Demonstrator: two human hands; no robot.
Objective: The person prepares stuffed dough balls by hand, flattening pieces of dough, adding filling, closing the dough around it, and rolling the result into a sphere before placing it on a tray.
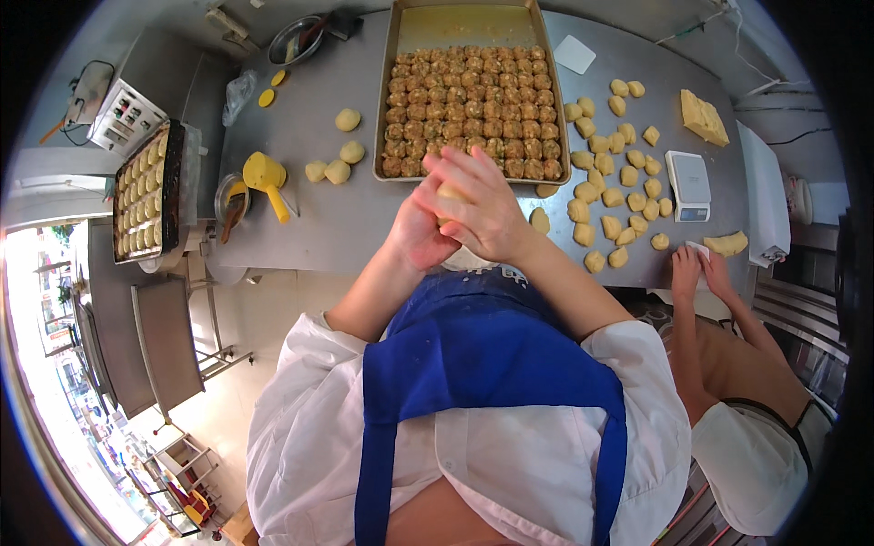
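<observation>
A pale yellow dough piece sits between my two cupped palms, mostly covered by fingers. My left hand supports it from the left and below. My right hand lies over it, its fingers bent across the dough. Just beyond my hands stands a metal tray with rows of brown filling balls. To the left of the tray rest several smooth round dough balls. Many cut dough pieces are scattered to its right.
At the right, a co-worker's hands hold a white scraper by a dough strip. Nearby are a white scale and a dough block. Leftward stand a yellow measuring cup, a metal bowl and a filled baking tray.
</observation>
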